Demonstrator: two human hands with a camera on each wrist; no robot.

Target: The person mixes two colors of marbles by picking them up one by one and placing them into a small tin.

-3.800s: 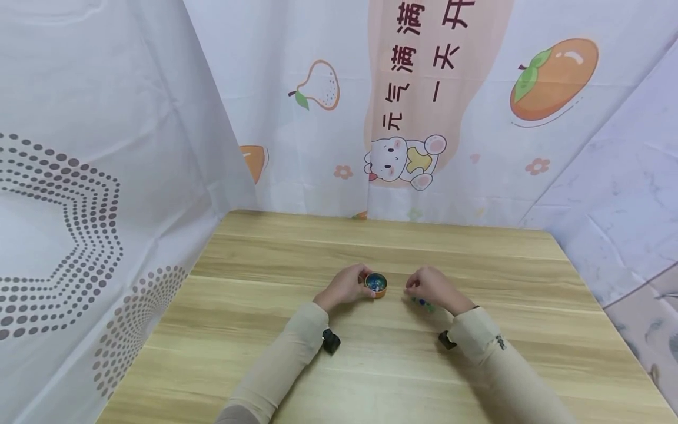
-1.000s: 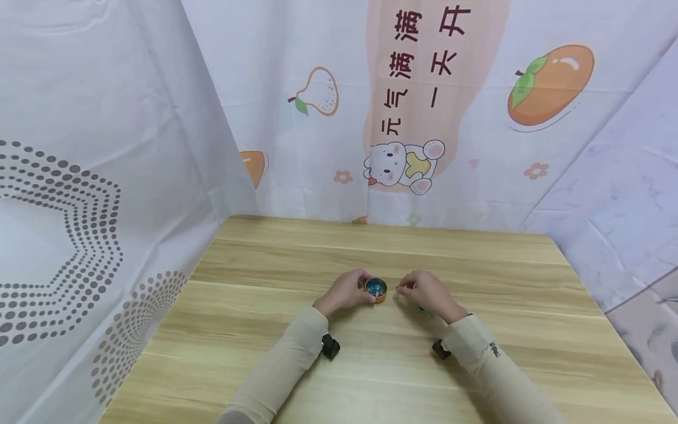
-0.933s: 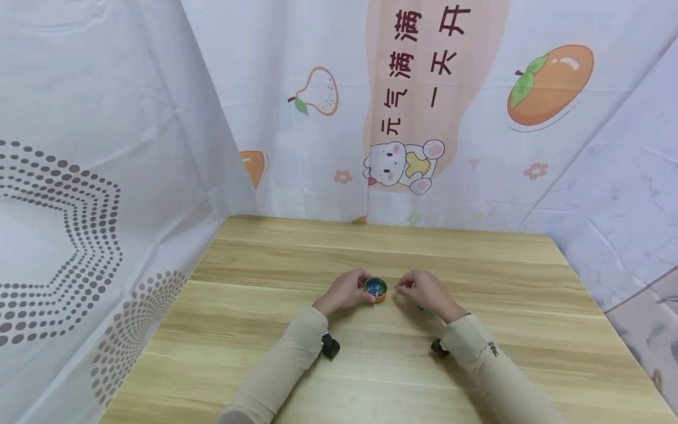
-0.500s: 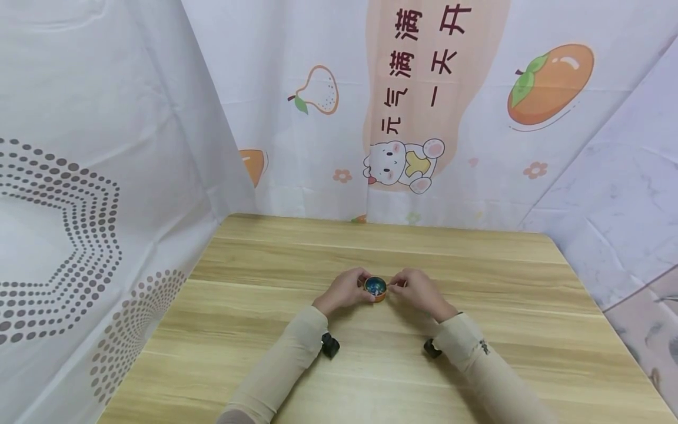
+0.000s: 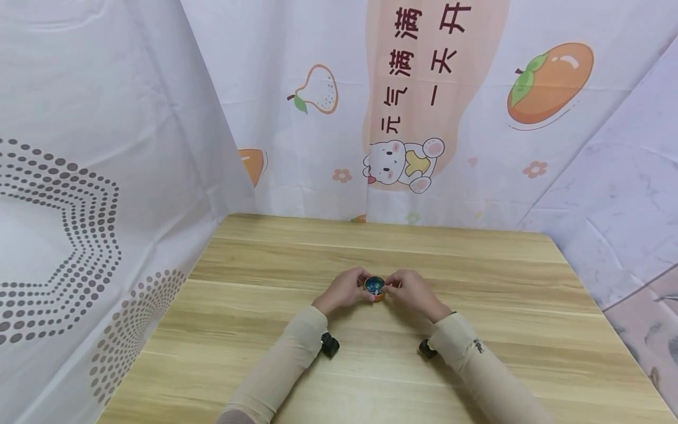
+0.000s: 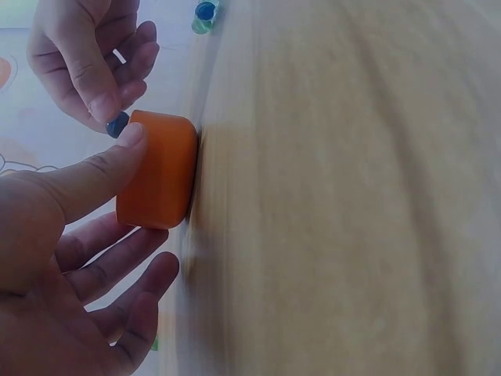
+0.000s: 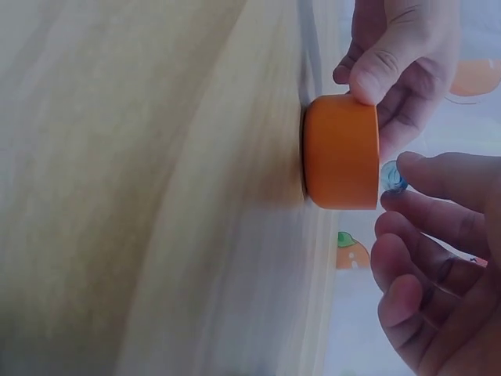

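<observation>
In the head view my left hand (image 5: 345, 287) holds a small round orange bowl (image 5: 378, 298) that stands upright on the table. Thumb and fingers grip its side, as the left wrist view shows too. Bluish shiny contents (image 5: 374, 285) lie inside it, too small to tell apart. My right hand (image 5: 415, 290) is at the bowl's right rim. Between its thumb and forefinger it pinches a clear blue glass marble (image 7: 393, 177), level with the open top in the right wrist view. Its other fingers are loosely bent.
On the wood-grain table (image 5: 296, 259), a blue marble (image 6: 206, 11) and a green one (image 6: 201, 26) lie beyond the right hand in the left wrist view; the head view hides them. Printed white cloth (image 5: 307, 141) hangs behind the table's far edge.
My right hand has moved left from beside the loose marbles to the bowl's rim, carrying a marble. My left hand has kept its hold on the bowl in the same place.
</observation>
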